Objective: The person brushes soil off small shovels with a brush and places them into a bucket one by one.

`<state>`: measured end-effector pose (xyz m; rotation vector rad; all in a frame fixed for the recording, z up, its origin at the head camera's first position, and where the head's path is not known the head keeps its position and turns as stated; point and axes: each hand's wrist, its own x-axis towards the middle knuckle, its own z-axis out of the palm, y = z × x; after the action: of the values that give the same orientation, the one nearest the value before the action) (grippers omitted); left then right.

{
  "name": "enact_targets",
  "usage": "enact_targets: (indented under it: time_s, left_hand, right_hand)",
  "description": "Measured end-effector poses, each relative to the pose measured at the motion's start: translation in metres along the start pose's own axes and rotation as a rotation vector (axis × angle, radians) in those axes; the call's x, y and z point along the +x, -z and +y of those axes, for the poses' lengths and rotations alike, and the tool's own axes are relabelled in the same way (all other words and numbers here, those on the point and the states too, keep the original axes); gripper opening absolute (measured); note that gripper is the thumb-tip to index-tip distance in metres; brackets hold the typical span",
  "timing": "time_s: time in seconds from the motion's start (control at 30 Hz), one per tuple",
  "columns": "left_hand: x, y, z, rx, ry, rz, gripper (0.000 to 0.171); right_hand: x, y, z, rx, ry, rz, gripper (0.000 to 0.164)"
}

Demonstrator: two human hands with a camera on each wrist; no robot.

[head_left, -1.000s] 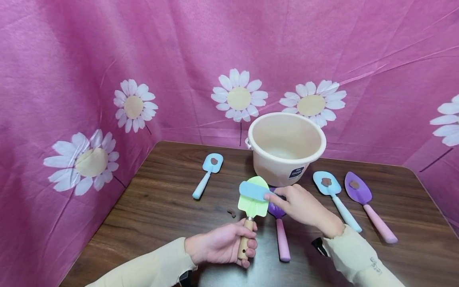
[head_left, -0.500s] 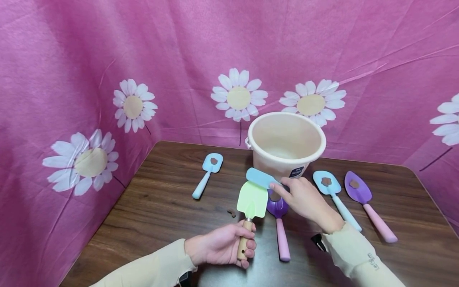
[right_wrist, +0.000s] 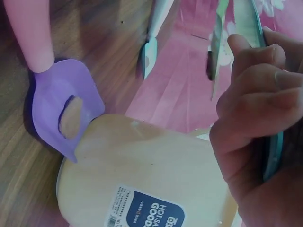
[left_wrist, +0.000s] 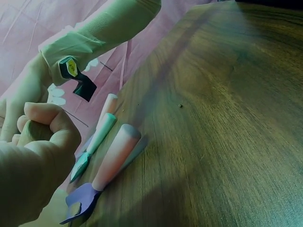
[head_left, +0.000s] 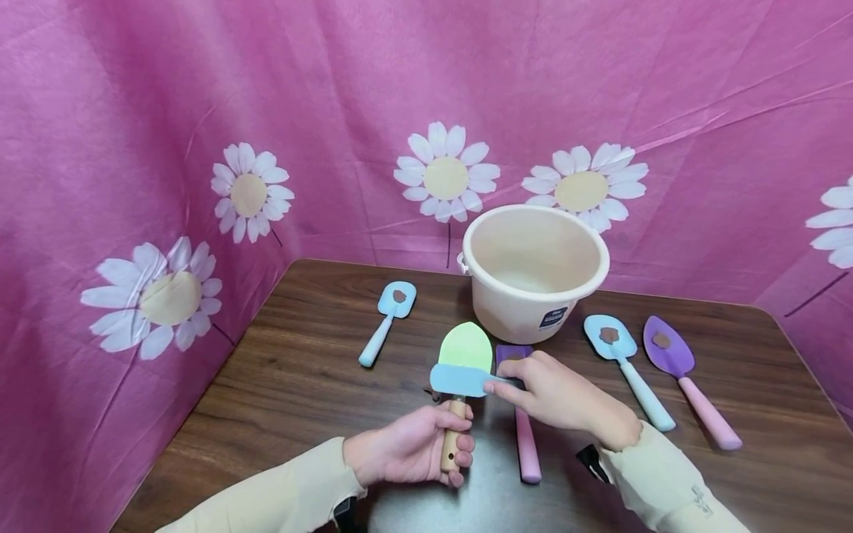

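My left hand (head_left: 413,448) grips the wooden handle of a garden trowel (head_left: 466,344) whose light-green blade points away from me. My right hand (head_left: 556,392) holds a light-blue brush (head_left: 456,380), its flat head lying across the lower part of that blade. In the right wrist view, pale bristles show on the brush (right_wrist: 247,21), facing the thin green edge of the trowel (right_wrist: 218,40), which has a dark brown patch on it. Just beyond, a purple trowel (head_left: 528,451) with a pink handle lies partly under my right hand; a brown patch marks its blade (right_wrist: 90,101).
A cream bucket (head_left: 513,314) stands at the back of the wooden table (head_left: 266,414). One blue trowel (head_left: 377,340) lies left; another blue trowel (head_left: 643,392) and a purple trowel (head_left: 706,411) lie right, each with a brown patch. Brown crumbs (head_left: 435,394) sit beside the green blade.
The brush went from mid-blade up to the green trowel's tip, then back down to the blade's base, my right hand moving with it. My left hand stays nearly still.
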<state>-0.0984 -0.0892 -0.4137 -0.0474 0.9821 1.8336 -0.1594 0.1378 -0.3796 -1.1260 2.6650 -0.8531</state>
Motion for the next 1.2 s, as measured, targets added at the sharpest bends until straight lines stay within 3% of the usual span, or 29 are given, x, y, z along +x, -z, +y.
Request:
enact_targets:
  time_s: [0.17,0.37,0.57,1.0,1.2]
  left_hand:
    - [0.0,0.0,0.001,0.003,-0.001,0.002,0.009]
    - [0.001,-0.001,-0.002,0.013,-0.001,-0.004,0.013]
    - [0.001,0.0,-0.004,0.006,0.006,-0.008,0.019]
    - [-0.002,0.0,-0.007,-0.013,0.029,-0.02,0.019]
    - [-0.002,0.0,-0.005,-0.004,0.005,-0.016,0.02]
  right_hand:
    - [0.0,0.0,0.005,0.012,-0.033,-0.018,0.029]
    - [0.002,0.002,0.017,0.019,-0.017,0.026,0.033]
    - [0.003,0.007,0.027,0.01,-0.068,0.059,0.029]
    - [0.008,0.013,0.03,-0.156,-0.146,0.209,0.031]
    - [0.006,0.012,0.019,-0.126,-0.069,0.226,0.03]
